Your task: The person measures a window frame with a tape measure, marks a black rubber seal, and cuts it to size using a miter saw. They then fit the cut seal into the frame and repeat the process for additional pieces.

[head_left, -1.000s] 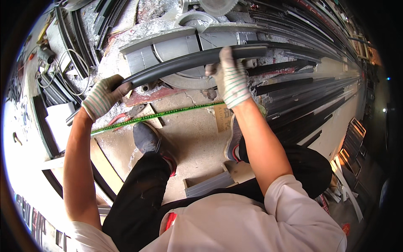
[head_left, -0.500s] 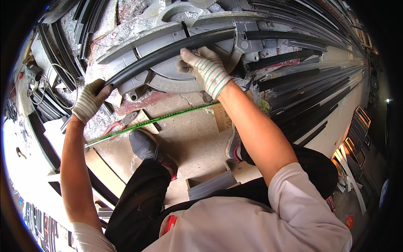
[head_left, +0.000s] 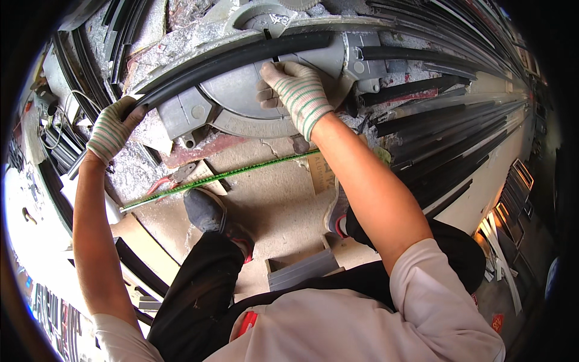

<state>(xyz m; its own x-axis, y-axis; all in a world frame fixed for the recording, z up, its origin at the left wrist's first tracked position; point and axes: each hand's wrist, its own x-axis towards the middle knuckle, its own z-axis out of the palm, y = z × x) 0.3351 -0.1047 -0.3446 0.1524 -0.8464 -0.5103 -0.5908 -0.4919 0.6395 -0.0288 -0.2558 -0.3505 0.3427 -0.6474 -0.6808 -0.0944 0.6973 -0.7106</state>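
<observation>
A long black profile strip lies across the grey metal bed of a saw with a curved angle scale, close along its back fence. My left hand, in a striped knit glove, grips the strip's left end between thumb and fingers. Just in front of the strip, over the middle of the bed, is my gloved right hand. Its fingers are curled inward, with a small gap between hand and strip; what they may hold is hidden. Another black profile lies to the right, its near end apart from the strip.
Red-handled pliers and a green strip lie before my feet. Several dark profiles are stacked at right, more at left. A grey channel piece lies between my legs. Metal shavings surround the saw.
The black strip has slid left and back toward the fence, with my left hand moving along. Its right end has drawn away from the other profile. My right hand has come off the strip.
</observation>
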